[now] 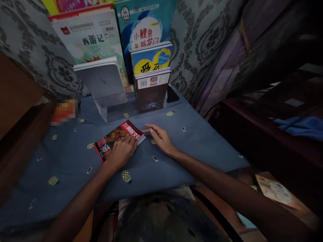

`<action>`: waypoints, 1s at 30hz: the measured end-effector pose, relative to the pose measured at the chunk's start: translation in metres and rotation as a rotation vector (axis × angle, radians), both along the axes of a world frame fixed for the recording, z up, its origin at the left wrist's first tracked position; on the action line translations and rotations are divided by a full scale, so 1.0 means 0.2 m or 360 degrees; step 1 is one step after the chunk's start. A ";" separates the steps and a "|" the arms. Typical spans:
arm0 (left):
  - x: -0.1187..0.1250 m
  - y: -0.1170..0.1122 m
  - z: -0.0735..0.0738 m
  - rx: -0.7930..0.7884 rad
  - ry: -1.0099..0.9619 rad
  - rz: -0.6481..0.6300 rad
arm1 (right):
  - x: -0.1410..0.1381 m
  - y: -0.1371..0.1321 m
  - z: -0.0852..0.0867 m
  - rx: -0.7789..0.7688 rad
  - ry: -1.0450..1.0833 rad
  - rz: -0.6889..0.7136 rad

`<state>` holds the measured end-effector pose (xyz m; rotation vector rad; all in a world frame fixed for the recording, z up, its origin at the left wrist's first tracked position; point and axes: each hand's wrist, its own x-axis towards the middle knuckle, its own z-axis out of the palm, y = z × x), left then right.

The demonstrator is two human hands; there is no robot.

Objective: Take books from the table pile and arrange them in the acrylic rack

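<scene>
On the grey-blue tablecloth (174, 151), printed with yellow pineapples, a clear book stand (114, 116) holds several books. The red and black book (113, 135) lies face up in front of the stand, on the person's side of it and well apart from it, set at a slant. The person's left hand (123, 150), also in front of the stand, rests palm down over the lower right part of that cover, its fingers loosely bent and laid on top rather than wrapped around the book. The right hand (160, 138) is in front of the stand's right half, fairly relaxed and holding nothing, its fingers stretched toward the book's upper right corner; in this dim light one cannot quite tell whether the fingertips touch it.

In the stand's left half leans a grey book (102, 82); in its right half, a dark book (152, 92) with a barcode label stands before a blue and yellow book (151, 60). Taller behind these rise a white book (83, 38) and a teal book (146, 16). A patterned curtain (193, 37) hangs behind the stand, and a flat black object (173, 94) lies just beside its right end.
</scene>
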<state>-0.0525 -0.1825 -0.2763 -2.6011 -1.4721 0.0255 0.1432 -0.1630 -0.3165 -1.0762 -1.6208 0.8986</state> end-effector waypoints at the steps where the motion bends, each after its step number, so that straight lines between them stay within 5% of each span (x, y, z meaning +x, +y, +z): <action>1: 0.00 0.00 0.01 -0.0020 0.0019 0.0013 | 0.00 0.00 0.01 0.0014 -0.0015 -0.0009; 13: 0.01 0.00 0.03 -0.0075 0.0036 -0.0003 | 0.00 -0.03 0.04 0.0131 -0.0066 0.0009; 22: -0.02 0.00 -0.03 0.0046 -0.0146 -0.0072 | -0.02 -0.05 0.01 0.0422 -0.0641 0.0303; 30: -0.08 0.06 -0.06 0.0188 -0.0363 -0.0034 | -0.10 0.18 -0.01 0.0508 -0.0904 0.0401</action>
